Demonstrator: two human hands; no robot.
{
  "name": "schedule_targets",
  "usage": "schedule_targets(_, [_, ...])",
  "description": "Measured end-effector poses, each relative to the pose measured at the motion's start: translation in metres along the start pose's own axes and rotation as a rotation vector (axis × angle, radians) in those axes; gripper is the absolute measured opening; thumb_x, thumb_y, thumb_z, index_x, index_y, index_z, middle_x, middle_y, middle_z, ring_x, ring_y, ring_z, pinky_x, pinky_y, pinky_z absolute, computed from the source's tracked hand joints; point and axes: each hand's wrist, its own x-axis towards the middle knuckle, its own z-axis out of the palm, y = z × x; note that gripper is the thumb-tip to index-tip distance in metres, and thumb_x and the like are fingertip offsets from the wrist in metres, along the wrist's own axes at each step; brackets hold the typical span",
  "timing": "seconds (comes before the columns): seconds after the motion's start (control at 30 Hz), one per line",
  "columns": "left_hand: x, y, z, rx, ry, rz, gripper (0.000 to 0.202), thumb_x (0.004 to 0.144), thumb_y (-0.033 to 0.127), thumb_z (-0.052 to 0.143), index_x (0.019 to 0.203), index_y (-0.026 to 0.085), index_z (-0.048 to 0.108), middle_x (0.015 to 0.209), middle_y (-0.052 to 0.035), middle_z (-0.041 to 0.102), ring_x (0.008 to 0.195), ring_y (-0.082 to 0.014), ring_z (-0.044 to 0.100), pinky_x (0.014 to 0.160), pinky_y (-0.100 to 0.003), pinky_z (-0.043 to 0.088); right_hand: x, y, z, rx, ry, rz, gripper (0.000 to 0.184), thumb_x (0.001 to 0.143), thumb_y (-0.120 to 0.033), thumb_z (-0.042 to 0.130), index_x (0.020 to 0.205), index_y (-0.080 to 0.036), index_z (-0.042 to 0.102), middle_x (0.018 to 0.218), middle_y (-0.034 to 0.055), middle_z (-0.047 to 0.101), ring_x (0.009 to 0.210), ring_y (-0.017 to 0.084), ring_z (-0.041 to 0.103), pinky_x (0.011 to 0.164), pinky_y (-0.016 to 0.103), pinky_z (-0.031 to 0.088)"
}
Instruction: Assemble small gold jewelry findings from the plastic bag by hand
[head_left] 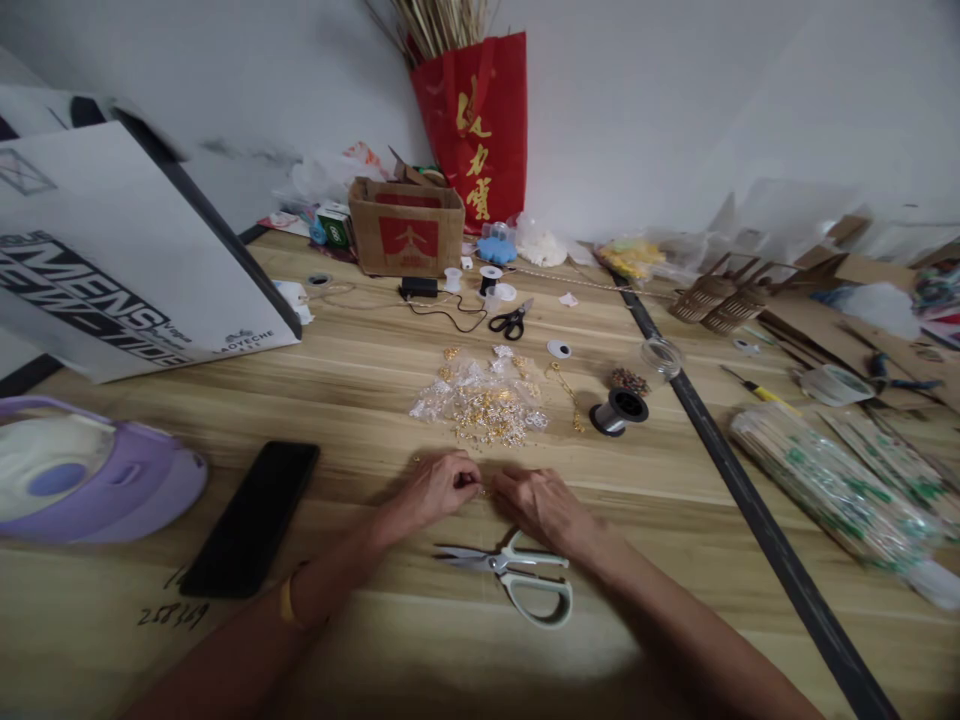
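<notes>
We see a wood-grain table; on it at L, a big white box, printed "MENS" & apparently "LADYECHE", other lettering too skewed to read. At back, a red bag w/ gold Chinese characters, the last two prob. 力寶; beside it a brown carton w/ a red label. Front ctr., L hand has fingertips pinched together; R hand curls in close opposite, fingers bent tight, can't tell if it grips anything. Near the phone, handwritten "258369". Beyond the hands, a heap of gold & silver bits: we judge plenty left, unsorted. Right of it, one gold strand looks done. Smallest: a tiny shiny bit at L fingertips, apparently held; we'd say this pc. is unfinished.
</notes>
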Motion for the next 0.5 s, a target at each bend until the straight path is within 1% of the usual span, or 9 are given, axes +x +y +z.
schedule_targets(0.13, [-0.0002, -0.0004, -0.0006, 0.003, -0.006, 0.002, 0.008, 0.076, 0.018, 0.062, 0.076, 0.017, 0.07, 0.07, 0.0002, 0.061, 0.061, -0.0103, 0.052, 0.058, -0.019, 0.036, 0.0026, 0.0022, 0.0047, 0.089, 0.05, 0.023, 0.016, 0.093, -0.022, 0.043, 0.094, -0.017, 0.058, 0.083, 0.0062, 0.067, 0.068, 0.014, 0.062, 0.058, 0.023, 0.031])
schedule_targets(0.23, [-0.0005, -0.0014, -0.0004, -0.009, -0.006, 0.006, 0.009, 0.076, 0.017, 0.061, 0.078, 0.017, 0.071, 0.071, -0.0001, 0.062, 0.062, -0.0106, 0.053, 0.059, -0.019, 0.037, 0.0032, 0.004, 0.0064, 0.179, 0.081, 0.053, 0.016, 0.094, -0.027, 0.043, 0.097, -0.017, 0.055, 0.076, 0.0047, 0.067, 0.065, 0.015, 0.062, 0.057, 0.023, 0.031])
schedule_targets(0.37, [-0.0007, -0.0015, 0.0, -0.012, -0.006, 0.009, 0.01, 0.076, 0.016, 0.06, 0.074, 0.017, 0.07, 0.07, 0.0, 0.062, 0.062, -0.0109, 0.053, 0.058, -0.019, 0.037, 0.0022, 0.0029, 0.0042, 0.232, 0.117, 0.025, 0.018, 0.093, -0.027, 0.045, 0.107, -0.017, 0.051, 0.082, 0.0061, 0.068, 0.072, 0.017, 0.064, 0.06, 0.023, 0.036])
schedule_targets(0.5, [-0.0002, 0.0001, -0.0008, 0.005, -0.015, 0.015, 0.009, 0.075, 0.015, 0.06, 0.073, 0.016, 0.069, 0.071, -0.0008, 0.062, 0.063, -0.0119, 0.054, 0.058, -0.02, 0.037, 0.0021, -0.0009, 0.0019, 0.231, 0.135, -0.01, 0.017, 0.095, -0.027, 0.041, 0.106, -0.018, 0.051, 0.084, 0.0059, 0.068, 0.075, 0.016, 0.064, 0.062, 0.022, 0.037])
